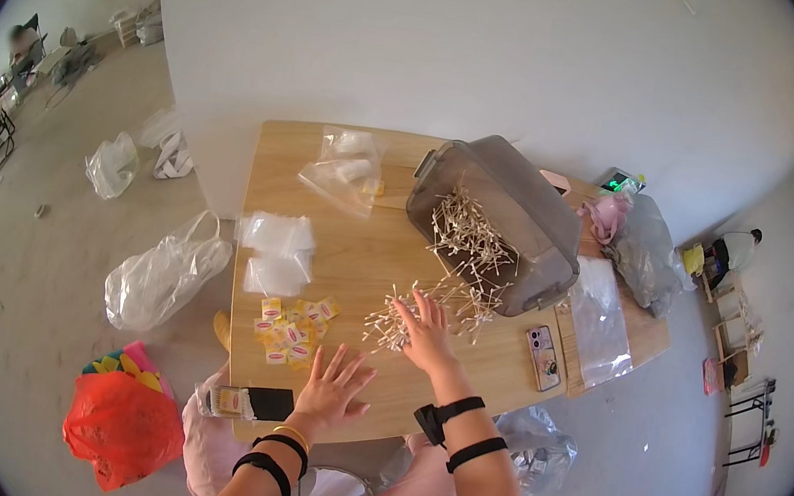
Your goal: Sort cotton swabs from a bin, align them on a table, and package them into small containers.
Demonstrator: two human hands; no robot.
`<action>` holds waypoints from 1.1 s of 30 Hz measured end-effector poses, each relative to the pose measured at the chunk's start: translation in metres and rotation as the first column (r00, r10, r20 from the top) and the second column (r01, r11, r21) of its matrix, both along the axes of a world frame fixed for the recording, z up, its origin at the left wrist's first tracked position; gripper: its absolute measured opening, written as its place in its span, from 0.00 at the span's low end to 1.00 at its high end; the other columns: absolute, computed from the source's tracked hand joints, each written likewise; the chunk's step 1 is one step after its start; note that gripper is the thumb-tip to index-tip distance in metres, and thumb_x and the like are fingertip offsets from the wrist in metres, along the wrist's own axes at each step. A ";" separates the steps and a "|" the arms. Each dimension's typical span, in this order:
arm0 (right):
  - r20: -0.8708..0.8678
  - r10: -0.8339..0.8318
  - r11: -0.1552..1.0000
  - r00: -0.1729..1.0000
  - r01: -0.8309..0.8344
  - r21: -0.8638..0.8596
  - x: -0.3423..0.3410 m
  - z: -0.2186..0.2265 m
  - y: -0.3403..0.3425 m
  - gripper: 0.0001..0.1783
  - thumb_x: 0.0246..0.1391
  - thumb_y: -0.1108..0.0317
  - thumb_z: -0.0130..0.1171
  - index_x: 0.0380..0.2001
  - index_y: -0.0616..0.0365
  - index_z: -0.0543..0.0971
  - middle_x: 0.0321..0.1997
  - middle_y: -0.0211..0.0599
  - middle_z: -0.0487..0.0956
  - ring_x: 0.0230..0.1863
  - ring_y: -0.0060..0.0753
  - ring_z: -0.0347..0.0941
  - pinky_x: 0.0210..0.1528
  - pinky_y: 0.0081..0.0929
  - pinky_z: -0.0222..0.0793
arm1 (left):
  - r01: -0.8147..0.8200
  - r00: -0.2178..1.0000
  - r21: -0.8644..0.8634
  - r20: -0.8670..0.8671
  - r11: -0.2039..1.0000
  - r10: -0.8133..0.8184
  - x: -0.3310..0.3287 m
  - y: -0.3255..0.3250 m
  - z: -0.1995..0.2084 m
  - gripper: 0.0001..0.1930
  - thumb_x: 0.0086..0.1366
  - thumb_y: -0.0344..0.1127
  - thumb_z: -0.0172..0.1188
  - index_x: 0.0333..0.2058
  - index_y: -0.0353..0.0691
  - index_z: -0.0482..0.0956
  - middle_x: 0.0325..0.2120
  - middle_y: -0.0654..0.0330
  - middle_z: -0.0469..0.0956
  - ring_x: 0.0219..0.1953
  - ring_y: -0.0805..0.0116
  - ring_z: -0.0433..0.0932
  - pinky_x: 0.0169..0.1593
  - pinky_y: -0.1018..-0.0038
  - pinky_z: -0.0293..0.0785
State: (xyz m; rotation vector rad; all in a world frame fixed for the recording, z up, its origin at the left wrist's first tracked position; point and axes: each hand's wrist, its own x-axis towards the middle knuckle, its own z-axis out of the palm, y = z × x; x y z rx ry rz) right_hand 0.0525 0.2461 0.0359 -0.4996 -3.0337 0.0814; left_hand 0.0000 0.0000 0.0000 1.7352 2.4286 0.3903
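Observation:
A loose pile of cotton swabs [387, 326] spreads over the wooden table [365, 264], spilling from a grey see-through plastic bin [513, 193] that lies tipped toward me. My right hand [427, 339] is over the near part of this pile, fingers stretched out and apart; whether it touches the swabs I cannot tell. Close to the table's front edge, my left hand [331, 394] is spread with its palm down and nothing in it. Small yellow-and-white printed labels [292, 332] lie scattered just beyond it. Farther back is a stack of clear plastic bags [275, 253].
A phone [543, 357] and a clear plastic sheet [599, 317] lie to the right. More clear bags [345, 167] are at the back left. A black case [269, 404] rests at the front left edge. A red bag [122, 427] and a white bag [166, 274] stand on the floor.

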 end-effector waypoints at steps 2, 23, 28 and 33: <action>-0.016 0.035 0.994 0.999 -0.037 -0.104 -0.001 0.005 0.004 0.37 0.45 0.72 0.67 0.61 0.40 0.70 0.64 0.38 0.65 0.64 0.52 0.64 0.65 0.52 0.61 | -0.001 1.000 0.015 -0.023 1.000 0.001 0.005 0.002 0.004 0.35 0.62 0.63 0.54 0.67 0.61 0.63 0.71 0.62 0.52 0.74 0.49 0.44 0.72 0.38 0.35; -0.130 -0.115 0.962 0.985 0.077 -0.262 0.084 0.015 -0.032 0.42 0.42 0.71 0.70 0.63 0.49 0.66 0.65 0.38 0.65 0.65 0.51 0.61 0.64 0.47 0.61 | -0.153 0.982 0.215 0.140 0.965 0.124 -0.016 0.032 0.026 0.50 0.50 0.53 0.72 0.66 0.37 0.57 0.67 0.51 0.58 0.72 0.51 0.50 0.73 0.47 0.41; -0.067 0.148 0.989 0.987 -0.149 -0.015 0.032 0.012 -0.026 0.53 0.41 0.71 0.71 0.70 0.45 0.57 0.74 0.36 0.56 0.73 0.50 0.52 0.72 0.49 0.51 | -0.138 0.987 0.072 0.094 0.988 0.131 -0.025 0.063 0.008 0.50 0.55 0.54 0.68 0.69 0.35 0.53 0.69 0.50 0.56 0.74 0.56 0.48 0.74 0.51 0.40; 0.081 0.362 0.916 0.929 -0.370 0.154 0.012 0.005 -0.010 0.55 0.38 0.70 0.73 0.71 0.41 0.58 0.76 0.33 0.54 0.76 0.48 0.47 0.76 0.50 0.45 | -0.036 0.999 0.052 0.022 0.998 0.035 -0.018 0.065 -0.010 0.44 0.61 0.52 0.62 0.68 0.34 0.54 0.69 0.53 0.57 0.73 0.58 0.50 0.74 0.54 0.40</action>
